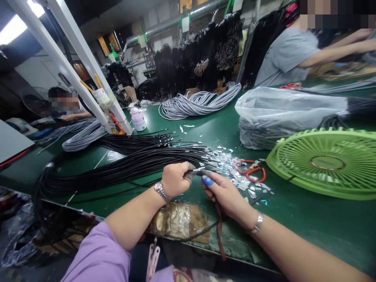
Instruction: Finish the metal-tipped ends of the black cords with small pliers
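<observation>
Head view: a pale cable end [197, 170] is pinched in the closed fingertips of the left hand [176, 178] and right hand [221, 192], above the table [323, 227] — it could be bent if pulled unevenly, or lost among the black cables [117, 172] if gripped loosely.

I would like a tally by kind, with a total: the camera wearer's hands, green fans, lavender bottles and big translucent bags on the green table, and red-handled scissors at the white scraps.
Wearer's hands (left hand, right hand): 2
Green fan: 1
Lavender bottle: 1
Big translucent bag: 1
Red-handled scissors: 1
Total: 6
</observation>
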Motion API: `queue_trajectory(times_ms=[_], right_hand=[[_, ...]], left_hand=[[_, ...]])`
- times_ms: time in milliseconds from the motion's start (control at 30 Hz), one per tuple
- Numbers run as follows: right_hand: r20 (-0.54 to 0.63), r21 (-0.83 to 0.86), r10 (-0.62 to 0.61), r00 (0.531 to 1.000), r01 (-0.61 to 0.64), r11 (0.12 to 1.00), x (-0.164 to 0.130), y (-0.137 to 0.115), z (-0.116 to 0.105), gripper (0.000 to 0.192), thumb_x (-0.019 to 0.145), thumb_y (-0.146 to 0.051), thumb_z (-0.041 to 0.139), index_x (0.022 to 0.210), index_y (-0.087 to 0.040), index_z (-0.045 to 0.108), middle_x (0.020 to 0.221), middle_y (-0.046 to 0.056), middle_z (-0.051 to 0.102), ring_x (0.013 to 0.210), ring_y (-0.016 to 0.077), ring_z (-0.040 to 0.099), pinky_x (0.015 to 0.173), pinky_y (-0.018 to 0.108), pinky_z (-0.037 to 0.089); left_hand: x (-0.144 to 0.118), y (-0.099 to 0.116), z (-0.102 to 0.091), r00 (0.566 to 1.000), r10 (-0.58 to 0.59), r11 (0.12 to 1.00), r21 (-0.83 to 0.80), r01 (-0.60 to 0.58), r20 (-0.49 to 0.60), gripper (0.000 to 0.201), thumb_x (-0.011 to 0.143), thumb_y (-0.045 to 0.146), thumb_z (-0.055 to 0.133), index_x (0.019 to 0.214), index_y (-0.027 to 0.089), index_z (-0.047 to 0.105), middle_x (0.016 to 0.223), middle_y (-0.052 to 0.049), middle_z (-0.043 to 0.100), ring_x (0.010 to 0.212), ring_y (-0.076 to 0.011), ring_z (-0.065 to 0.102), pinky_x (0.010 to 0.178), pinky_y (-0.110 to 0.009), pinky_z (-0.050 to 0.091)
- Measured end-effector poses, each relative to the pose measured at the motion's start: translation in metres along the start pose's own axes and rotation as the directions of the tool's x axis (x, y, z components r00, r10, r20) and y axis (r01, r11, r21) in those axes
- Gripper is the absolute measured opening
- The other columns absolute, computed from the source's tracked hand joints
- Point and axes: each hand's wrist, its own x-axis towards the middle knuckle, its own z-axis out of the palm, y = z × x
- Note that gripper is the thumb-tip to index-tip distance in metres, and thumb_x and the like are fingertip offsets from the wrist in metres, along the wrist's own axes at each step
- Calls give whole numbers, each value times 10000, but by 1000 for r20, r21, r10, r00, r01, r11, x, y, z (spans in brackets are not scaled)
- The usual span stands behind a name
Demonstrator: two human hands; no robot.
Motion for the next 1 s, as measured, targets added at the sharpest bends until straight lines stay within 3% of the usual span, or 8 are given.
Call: queue_trajectory(times_ms=[633,1000], right_hand=[[10,82,54,998,-55,995,2,4,3,447,688,-623,643,644,-194,525,460,-77,393,406,58,300,379,197,217],[-2,44,10,1000,-10,999,3,2,2,389,717,-559,638,622,-199,522,460,-76,378,413,64,286,392,207,198]], left_hand=[[1,2,1,999,10,992,124,-14,33,169,755,228,533,851,203,670,733,-44,702,681,-179,640,608,-258,448],[1,-3,4,999,31,999,29,-32,26,140,740,192,550,842,204,645,766,-35,692,716,-166,634,669,-251,473]])
